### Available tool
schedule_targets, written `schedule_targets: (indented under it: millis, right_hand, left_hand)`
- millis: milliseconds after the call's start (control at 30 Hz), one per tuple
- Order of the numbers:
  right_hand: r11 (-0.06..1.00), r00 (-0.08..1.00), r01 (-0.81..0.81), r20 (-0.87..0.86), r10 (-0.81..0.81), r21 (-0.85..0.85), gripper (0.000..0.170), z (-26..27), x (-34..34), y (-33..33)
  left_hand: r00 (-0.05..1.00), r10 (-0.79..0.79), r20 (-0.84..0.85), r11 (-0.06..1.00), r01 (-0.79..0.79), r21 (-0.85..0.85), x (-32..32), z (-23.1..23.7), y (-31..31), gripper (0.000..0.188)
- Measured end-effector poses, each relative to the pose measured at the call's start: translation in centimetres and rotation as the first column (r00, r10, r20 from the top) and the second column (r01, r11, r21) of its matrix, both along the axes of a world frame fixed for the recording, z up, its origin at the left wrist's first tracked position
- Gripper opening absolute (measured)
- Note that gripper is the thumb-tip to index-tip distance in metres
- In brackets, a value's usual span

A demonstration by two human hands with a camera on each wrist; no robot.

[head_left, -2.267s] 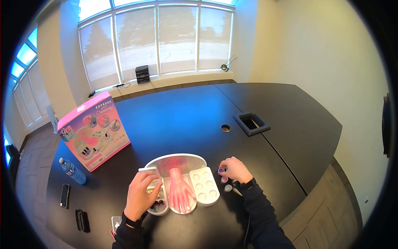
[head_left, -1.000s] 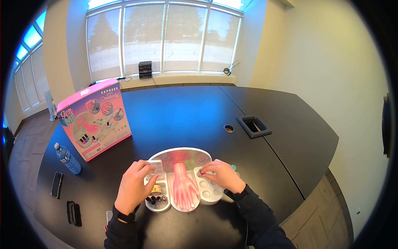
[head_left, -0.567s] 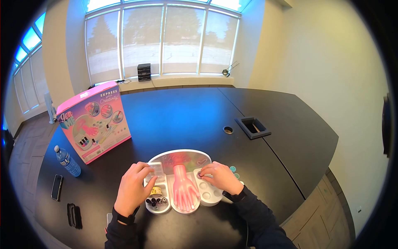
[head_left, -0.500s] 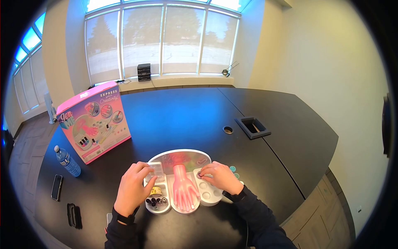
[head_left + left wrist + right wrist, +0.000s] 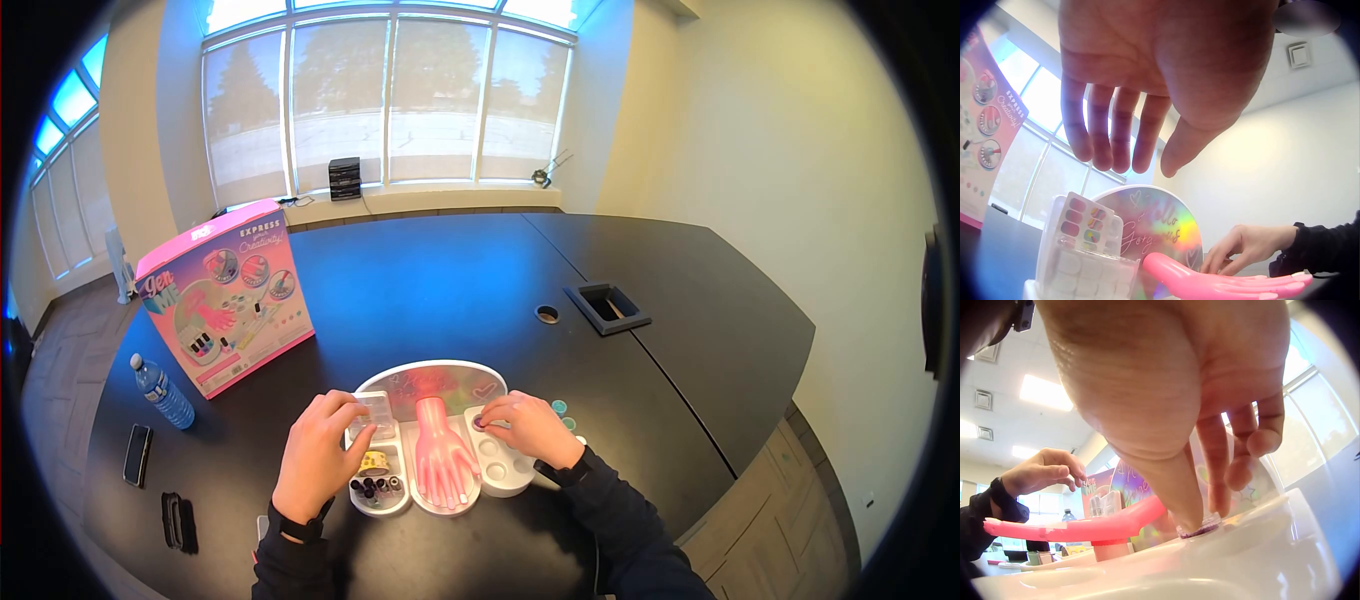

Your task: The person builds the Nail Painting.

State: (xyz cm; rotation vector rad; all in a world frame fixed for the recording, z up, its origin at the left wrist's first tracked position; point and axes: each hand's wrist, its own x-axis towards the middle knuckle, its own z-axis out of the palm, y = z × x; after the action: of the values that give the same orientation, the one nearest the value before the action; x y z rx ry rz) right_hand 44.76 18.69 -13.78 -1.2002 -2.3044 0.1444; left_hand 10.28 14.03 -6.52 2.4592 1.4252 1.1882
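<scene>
My right hand (image 5: 532, 428) pinches a small clear pot of purple glitter (image 5: 1200, 529) between thumb and fingertip, at the far-left well of the white tray with round wells (image 5: 509, 489). In the right wrist view, the pot's base is right at the tray's surface. A pink model hand (image 5: 442, 465) lies palm down in the middle of the white nail station. My left hand (image 5: 320, 455) hovers over the station's left side with fingers loosely bent, holding nothing. Below it are a clear box (image 5: 1088, 275) and a sheet of patterned press-on nails (image 5: 1082, 225).
Yellow tape (image 5: 374, 462) and several dark-capped bottles (image 5: 376, 489) sit in the left compartment. Teal-lidded pots (image 5: 560, 407) stand right of the station. A product box (image 5: 228, 300), water bottle (image 5: 163, 391), phone (image 5: 138, 455) and black case (image 5: 180, 522) are at left.
My right hand has brought the purple pot from the table at right onto the well tray, and has stayed there for the last second. My left hand stays hovering over the left side.
</scene>
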Motion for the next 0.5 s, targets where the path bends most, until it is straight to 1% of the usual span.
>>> schedule_targets:
  millis: [233,333,400,433,500]
  right_hand:
    - [1.000,1.000,-0.007,-0.023,0.007,-0.025,0.010,0.3,0.4,0.1]
    - [0.999,0.999,0.038,-0.027,-0.038,0.002,0.012,1.6,1.6,0.2]
    - [0.989,0.989,0.141,-0.031,-0.143,-0.046,0.015,2.3,2.8,0.3]
    - [0.989,0.989,0.143,-0.031,-0.144,-0.048,0.015,2.8,3.3,0.3]
    - [0.953,0.961,0.277,0.026,-0.276,-0.125,0.015,3.7,4.4,0.1]
  left_hand:
    - [1.000,-0.003,-0.003,1.000,0.003,-0.003,0.0,0.4,-0.3,0.019]
    - [1.000,0.002,0.000,1.000,-0.002,-0.001,0.0,0.5,-0.3,0.018]
    - [1.000,0.009,-0.002,1.000,-0.009,0.004,-0.1,0.5,-0.3,0.018]
    - [1.000,0.008,-0.002,1.000,-0.008,0.003,-0.1,0.5,-0.3,0.018]
    - [1.000,0.009,0.005,1.000,-0.009,0.000,0.0,0.6,-0.4,0.018]
